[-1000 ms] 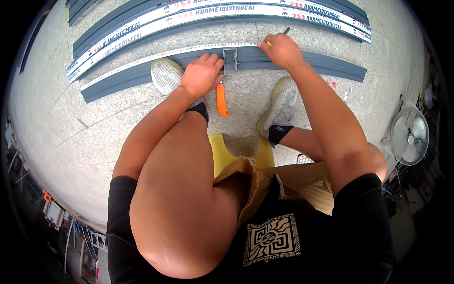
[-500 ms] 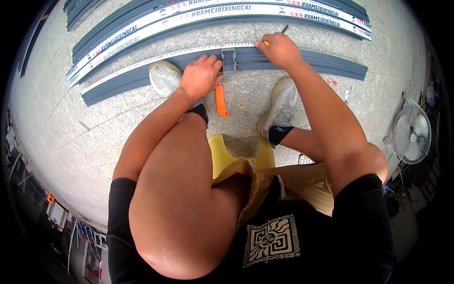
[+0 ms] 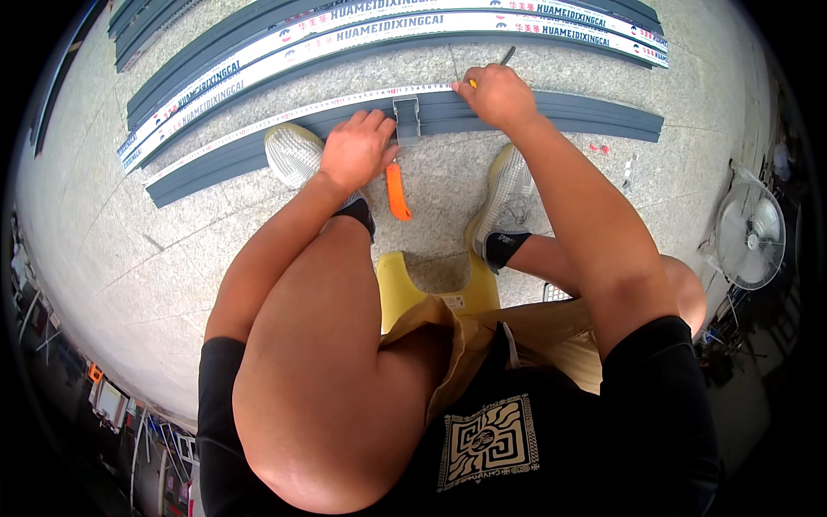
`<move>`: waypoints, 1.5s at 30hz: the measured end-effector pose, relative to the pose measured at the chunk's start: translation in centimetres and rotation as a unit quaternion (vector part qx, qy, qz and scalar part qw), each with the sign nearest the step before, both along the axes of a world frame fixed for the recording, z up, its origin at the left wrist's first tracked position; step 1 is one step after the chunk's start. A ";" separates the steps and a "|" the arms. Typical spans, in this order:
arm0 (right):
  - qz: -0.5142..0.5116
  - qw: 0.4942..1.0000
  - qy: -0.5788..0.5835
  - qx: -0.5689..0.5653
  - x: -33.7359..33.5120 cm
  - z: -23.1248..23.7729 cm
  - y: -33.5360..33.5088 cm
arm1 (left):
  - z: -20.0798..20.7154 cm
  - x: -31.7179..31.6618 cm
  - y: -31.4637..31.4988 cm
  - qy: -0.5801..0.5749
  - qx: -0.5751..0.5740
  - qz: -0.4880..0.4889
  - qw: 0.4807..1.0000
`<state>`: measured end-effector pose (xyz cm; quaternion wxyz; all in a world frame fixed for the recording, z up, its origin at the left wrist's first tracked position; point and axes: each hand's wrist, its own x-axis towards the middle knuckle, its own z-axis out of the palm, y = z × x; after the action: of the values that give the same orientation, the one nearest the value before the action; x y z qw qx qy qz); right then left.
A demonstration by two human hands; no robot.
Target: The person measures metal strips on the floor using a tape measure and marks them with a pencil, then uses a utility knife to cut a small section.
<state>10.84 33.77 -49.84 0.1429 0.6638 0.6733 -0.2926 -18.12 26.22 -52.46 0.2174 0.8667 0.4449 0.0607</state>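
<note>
My left hand point(image 3: 357, 150) is closed at the near edge of a long dark grey profile point(image 3: 599, 119) on the floor, its fingers bent over it. Just right of those fingers a small metal U-shaped bracket point(image 3: 407, 119) sits across the profile. A white measuring tape point(image 3: 303, 113) runs along the profile's far edge toward my right hand point(image 3: 500, 96). Pinched in the right hand is a slim pen-like tool point(image 3: 508, 55), dark at its upper end, with yellow showing by the fingers. An orange-handled tool point(image 3: 397, 193) lies below my left hand; its upper end is partly hidden.
More grey profiles with white printed film point(image 3: 362, 36) lie beyond. My shoes point(image 3: 295, 155) flank the work area, the left against the profile. A yellow stool point(image 3: 394, 293) is beneath me, and a fan point(image 3: 751, 239) stands at the right. Clutter fills the lower left.
The view has shifted and tilted slightly. Both hands keep nearly the same places along the profile, and the pen-like tool stays in my right hand.
</note>
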 end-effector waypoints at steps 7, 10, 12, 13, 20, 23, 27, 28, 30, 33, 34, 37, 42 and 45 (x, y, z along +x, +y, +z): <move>0.000 1.000 0.001 -0.005 0.0 0.0 0.3 | 0.2 0.0 0.1 0.006 -0.009 0.000 1.000; -0.002 1.000 0.002 -0.002 0.1 -0.2 0.2 | 0.2 0.0 0.2 0.009 -0.009 -0.002 1.000; -0.004 1.000 0.004 0.000 0.1 -0.3 0.2 | 0.2 0.0 0.1 0.012 -0.012 -0.002 1.000; -0.005 1.000 0.006 -0.001 0.1 -0.3 0.2 | 0.2 0.0 0.1 0.014 -0.015 -0.003 1.000; -0.001 1.000 0.003 0.005 -0.3 0.0 0.2 | 0.6 0.0 0.0 0.016 -0.007 0.000 1.000; -0.008 1.000 0.006 0.006 -0.4 0.1 0.2 | 0.8 0.1 0.1 0.026 -0.013 0.001 1.000; -0.009 1.000 0.008 0.007 -0.3 0.2 0.1 | 0.8 0.1 0.1 0.029 -0.025 -0.001 0.999; -0.009 1.000 0.007 0.004 -0.3 0.3 0.1 | 0.8 0.1 0.1 0.027 -0.025 -0.003 0.999; -0.009 1.000 0.007 0.001 -0.4 0.3 0.1 | 0.7 0.0 0.0 0.024 -0.023 -0.002 0.999; -0.005 1.000 0.009 0.007 -0.4 0.1 0.0 | 0.7 -0.1 0.0 0.020 -0.019 0.000 1.000; -0.003 1.000 0.012 0.008 -0.3 0.0 0.0 | 0.7 -0.1 0.0 0.020 -0.018 0.000 1.000; 0.004 1.000 0.012 0.015 -0.1 -0.4 -0.1 | 0.5 -0.1 0.0 0.024 -0.016 -0.004 1.000; 0.005 1.000 0.016 0.015 0.1 -0.5 -0.1 | 0.3 0.0 0.0 0.022 -0.012 -0.005 1.000; 0.001 1.000 0.012 0.012 0.2 -0.4 -0.1 | 0.3 0.2 0.1 0.023 -0.012 -0.006 1.000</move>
<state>11.07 33.71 -50.27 0.1272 0.6610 0.6794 -0.2923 -17.94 26.31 -52.13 0.2179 0.8680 0.4449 0.0345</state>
